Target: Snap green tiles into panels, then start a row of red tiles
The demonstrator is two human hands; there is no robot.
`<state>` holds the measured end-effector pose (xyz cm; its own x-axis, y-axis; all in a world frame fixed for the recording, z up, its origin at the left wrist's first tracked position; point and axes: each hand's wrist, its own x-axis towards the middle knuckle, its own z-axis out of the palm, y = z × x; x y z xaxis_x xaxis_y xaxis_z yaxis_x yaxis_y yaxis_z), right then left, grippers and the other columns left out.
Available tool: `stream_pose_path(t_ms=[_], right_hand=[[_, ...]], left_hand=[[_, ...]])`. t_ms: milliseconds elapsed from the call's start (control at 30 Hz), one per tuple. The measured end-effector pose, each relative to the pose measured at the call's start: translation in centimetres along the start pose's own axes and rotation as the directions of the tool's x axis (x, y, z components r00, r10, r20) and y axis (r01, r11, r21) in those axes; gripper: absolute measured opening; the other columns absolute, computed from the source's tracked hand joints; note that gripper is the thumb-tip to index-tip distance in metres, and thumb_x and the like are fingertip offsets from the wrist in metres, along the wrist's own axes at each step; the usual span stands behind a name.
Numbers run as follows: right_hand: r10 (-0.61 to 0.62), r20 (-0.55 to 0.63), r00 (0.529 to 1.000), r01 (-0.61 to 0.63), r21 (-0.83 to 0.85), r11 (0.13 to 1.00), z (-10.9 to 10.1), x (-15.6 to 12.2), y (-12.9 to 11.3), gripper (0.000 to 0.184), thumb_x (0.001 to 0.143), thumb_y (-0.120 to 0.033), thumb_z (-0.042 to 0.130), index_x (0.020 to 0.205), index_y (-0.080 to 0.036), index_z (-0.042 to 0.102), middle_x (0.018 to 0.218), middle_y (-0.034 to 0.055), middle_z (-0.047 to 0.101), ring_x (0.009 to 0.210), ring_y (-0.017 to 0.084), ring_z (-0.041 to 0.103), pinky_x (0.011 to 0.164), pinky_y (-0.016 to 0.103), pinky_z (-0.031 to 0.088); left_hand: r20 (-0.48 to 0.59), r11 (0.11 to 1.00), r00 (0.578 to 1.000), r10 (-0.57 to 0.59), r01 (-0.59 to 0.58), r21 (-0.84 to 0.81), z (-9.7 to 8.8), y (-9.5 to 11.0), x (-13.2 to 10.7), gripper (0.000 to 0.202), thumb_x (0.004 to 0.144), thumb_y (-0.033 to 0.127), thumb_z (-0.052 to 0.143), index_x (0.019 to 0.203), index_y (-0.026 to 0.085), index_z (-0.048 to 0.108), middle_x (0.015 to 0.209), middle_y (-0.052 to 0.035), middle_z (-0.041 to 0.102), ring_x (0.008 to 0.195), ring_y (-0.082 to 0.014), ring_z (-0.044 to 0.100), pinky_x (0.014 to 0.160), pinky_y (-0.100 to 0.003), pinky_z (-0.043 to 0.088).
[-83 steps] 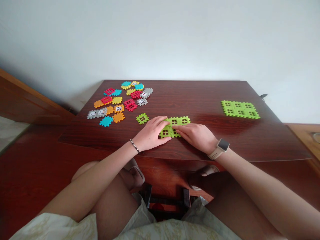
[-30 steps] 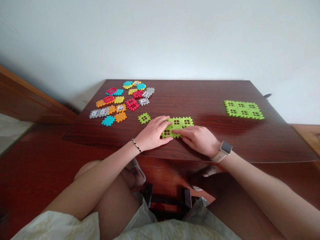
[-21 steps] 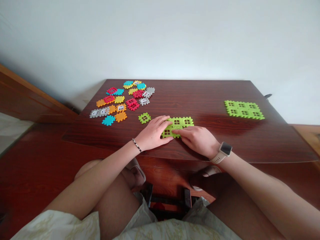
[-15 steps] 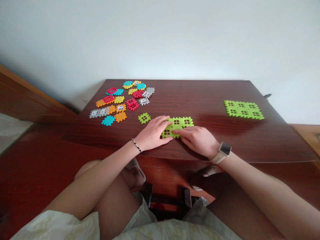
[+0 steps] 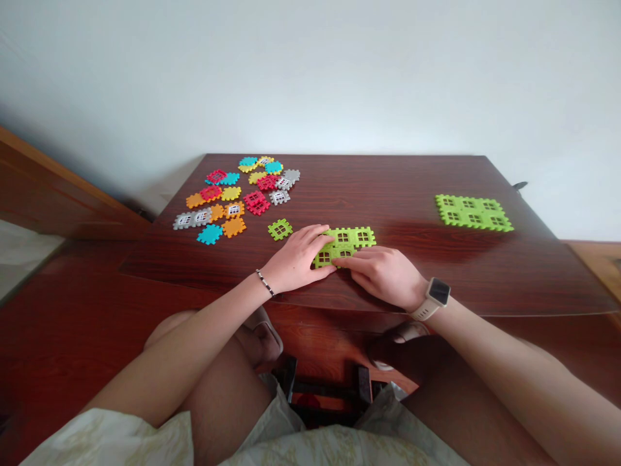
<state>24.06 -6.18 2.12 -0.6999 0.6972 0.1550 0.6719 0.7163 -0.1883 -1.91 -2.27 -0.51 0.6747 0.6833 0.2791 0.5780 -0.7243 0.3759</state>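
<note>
Underneath: a glossy wood-grain table (image 5: 402, 272).
Beyond: a white wall (image 5: 310, 77), far.
Fingers: left hand (image 5: 295, 254) and right hand (image 5: 383, 275) lay spread flat on green waffle tiles (image 5: 343, 237).

Right hand (image 5: 383, 275) slid lower over green interlocking plastic tiles (image 5: 352, 237), uncovering window in lower row. Smartwatch (image 5: 439, 291) moved slightly right with wrist. Tabletop (image 5: 388, 188) sat slightly further right in view than in first picture.

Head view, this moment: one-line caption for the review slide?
Left hand and right hand rest on joined green window-patterned plastic tiles on a dark wooden table, multicoloured tiles lying nearby.
</note>
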Motion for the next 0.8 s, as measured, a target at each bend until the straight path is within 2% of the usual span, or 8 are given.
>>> stream_pose_path(t_ms=[333, 600, 800], right_hand=[[0.09, 0.058, 0.994, -0.093, 0.059, 0.994, 0.09, 0.14, 0.24, 0.04, 0.108, -0.019, 0.056, 0.14, -0.029, 0.078, 0.115, 0.0071, 0.085, 0.1, 0.025, 0.078, 0.082, 0.033, 0.052], [0.054, 0.054, 0.997, -0.056, 0.032, 0.998, 0.07, 0.09, 0.52, 0.041, 0.108, -0.019, 0.056, 0.142, -0.028, 0.077, 0.111, 0.008, 0.085, 0.095, 0.023, 0.078, 0.08, 0.031, 0.051], [0.116, 0.034, 0.993, -0.115, -0.017, 0.993, 0.38, -0.07, 0.64, 0.048, 0.107, -0.017, 0.055, 0.151, -0.029, 0.07, 0.111, 0.0078, 0.085, 0.093, 0.023, 0.079, 0.077, 0.031, 0.051]], left_hand=[[0.002, 1.0, 1.0, 0.001, -0.001, 0.016, 0.07, -0.07, -0.09, 0.05, 0.101, 0.042, 0.073, 0.144, 0.021, 0.059, 0.166, -0.0185, 0.052, 0.158, -0.0369, 0.047, 0.132, -0.059, 0.04], [0.006, 1.0, 1.0, -0.002, 0.002, 0.007, -0.02, -0.02, -0.05, 0.05, 0.101, 0.042, 0.074, 0.144, 0.021, 0.06, 0.167, -0.0183, 0.052, 0.158, -0.037, 0.047, 0.132, -0.06, 0.04], [0.01, 1.0, 1.0, -0.009, 0.008, 0.01, 0.03, -0.09, -0.08, 0.052, 0.101, 0.045, 0.074, 0.145, 0.021, 0.061, 0.166, -0.0184, 0.053, 0.158, -0.0373, 0.047, 0.132, -0.059, 0.04]])
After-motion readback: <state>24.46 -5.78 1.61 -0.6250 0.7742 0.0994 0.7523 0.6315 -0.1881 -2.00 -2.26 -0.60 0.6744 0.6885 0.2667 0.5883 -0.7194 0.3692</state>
